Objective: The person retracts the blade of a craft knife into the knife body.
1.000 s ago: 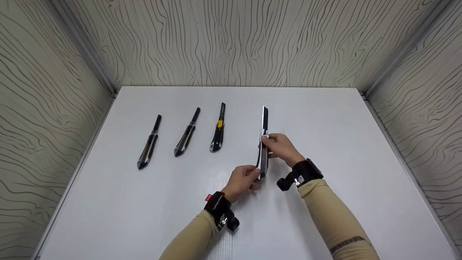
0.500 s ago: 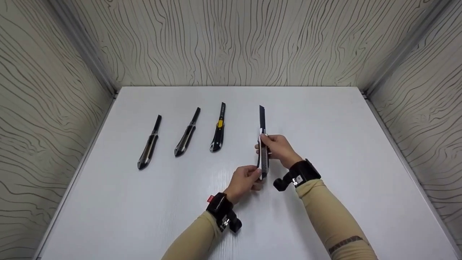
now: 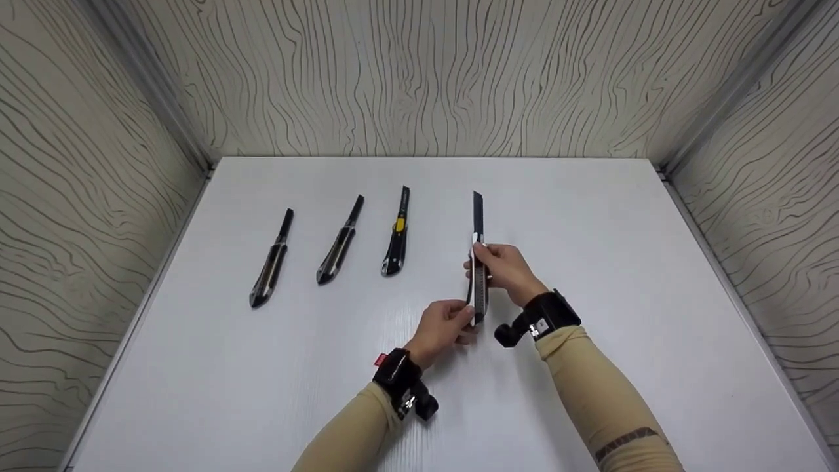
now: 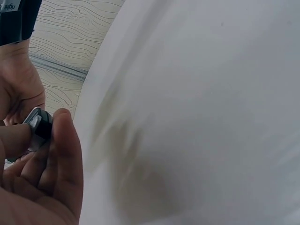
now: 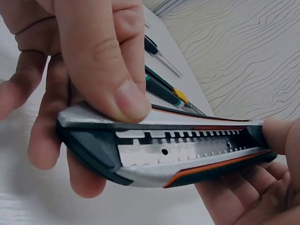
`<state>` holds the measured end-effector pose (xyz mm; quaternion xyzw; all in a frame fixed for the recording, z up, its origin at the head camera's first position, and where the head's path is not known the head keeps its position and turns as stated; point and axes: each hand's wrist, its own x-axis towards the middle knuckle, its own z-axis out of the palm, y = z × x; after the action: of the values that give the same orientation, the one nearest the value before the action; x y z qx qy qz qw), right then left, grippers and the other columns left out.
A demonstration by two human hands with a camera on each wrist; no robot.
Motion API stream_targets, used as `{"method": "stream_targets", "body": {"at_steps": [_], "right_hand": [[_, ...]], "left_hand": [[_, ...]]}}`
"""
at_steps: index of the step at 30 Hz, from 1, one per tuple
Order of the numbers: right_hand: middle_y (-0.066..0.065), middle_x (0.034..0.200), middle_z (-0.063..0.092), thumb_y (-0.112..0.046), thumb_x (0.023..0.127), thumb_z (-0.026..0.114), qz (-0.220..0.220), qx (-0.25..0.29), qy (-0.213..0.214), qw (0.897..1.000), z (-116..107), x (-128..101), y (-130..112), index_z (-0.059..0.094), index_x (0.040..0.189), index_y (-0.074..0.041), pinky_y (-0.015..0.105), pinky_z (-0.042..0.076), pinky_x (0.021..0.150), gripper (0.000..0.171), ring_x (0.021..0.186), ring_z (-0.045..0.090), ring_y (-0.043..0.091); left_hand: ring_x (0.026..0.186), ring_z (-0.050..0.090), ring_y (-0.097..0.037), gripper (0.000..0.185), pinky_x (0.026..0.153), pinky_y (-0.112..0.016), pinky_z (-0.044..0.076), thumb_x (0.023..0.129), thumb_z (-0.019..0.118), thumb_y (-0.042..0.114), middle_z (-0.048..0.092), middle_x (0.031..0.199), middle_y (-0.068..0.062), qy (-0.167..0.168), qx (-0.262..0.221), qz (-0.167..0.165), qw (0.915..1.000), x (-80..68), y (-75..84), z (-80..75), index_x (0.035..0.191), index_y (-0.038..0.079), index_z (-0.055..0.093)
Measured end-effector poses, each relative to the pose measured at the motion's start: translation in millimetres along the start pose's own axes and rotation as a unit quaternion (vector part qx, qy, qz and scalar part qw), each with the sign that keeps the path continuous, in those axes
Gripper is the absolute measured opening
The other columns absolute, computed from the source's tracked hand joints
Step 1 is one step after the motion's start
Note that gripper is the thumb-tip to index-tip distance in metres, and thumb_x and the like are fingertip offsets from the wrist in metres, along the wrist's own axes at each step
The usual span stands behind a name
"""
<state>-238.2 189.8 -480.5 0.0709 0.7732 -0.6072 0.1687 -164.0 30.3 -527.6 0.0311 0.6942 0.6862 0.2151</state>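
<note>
Both hands hold one utility knife (image 3: 480, 288), raised over the white table with its dark blade (image 3: 478, 213) extended and pointing away from me. My left hand (image 3: 438, 329) pinches the rear end of the handle between thumb and fingers. Nearer the blade, my right hand (image 3: 514, 270) grips the front of the handle. In the right wrist view the knife (image 5: 192, 161) shows a silver and black body with orange lines and a toothed slot, and the right thumb (image 5: 280, 133) lies at the slider. Only the dark butt of the knife (image 4: 43, 127) shows in the left wrist view.
Left of the hands, three more utility knives lie on the table (image 3: 196, 367) with blades out: one with a yellow slider (image 3: 396, 246), a dark one (image 3: 336, 254) and another dark one (image 3: 269, 275) farthest left. Wood-grain walls (image 3: 419, 78) enclose the table's back and sides.
The held knife has turned a little and its blade tip has shifted slightly left. My right hand moved slightly left with it. Both hands keep their hold; the three other knives have not moved.
</note>
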Motion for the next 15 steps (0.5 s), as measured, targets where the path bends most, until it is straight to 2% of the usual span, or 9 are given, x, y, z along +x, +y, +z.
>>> {"method": "stream_targets", "body": {"at_steps": [5,10,15], "right_hand": [[0.008,0.102,0.069,-0.038,0.102,0.048,0.000,0.002,-0.003,1.000,-0.1,-0.6,-1.8,0.057,0.121,0.006,0.028,0.058,0.076,0.049,0.087,0.069,0.013],[0.007,0.101,0.069,-0.036,0.102,0.049,-0.004,-0.003,-0.005,1.000,0.4,-0.9,-2.2,0.057,0.122,0.006,0.027,0.057,0.076,0.047,0.087,0.067,0.013],[0.006,0.098,0.069,-0.031,0.102,0.051,-0.013,-0.004,-0.010,1.000,1.1,-1.0,-2.8,0.057,0.121,0.007,0.026,0.057,0.075,0.043,0.086,0.067,0.012]], "left_hand": [[0.082,0.071,-0.020,0.029,0.075,-0.041,0.061,0.099,0.055,0.020,0.071,0.103,-0.023,-0.001,-0.003,0.000,1.0000,-1.3,2.3,-0.3,0.114,-0.003,0.066],[0.079,0.069,-0.017,0.027,0.072,-0.037,0.061,0.099,0.055,0.019,0.072,0.101,-0.021,-0.002,-0.006,0.003,1.0000,-1.9,2.6,0.7,0.112,-0.003,0.066],[0.081,0.070,-0.019,0.028,0.072,-0.038,0.061,0.100,0.055,0.019,0.072,0.101,-0.021,0.004,0.000,-0.001,1.0000,-2.3,3.6,1.2,0.112,-0.002,0.066]]}}
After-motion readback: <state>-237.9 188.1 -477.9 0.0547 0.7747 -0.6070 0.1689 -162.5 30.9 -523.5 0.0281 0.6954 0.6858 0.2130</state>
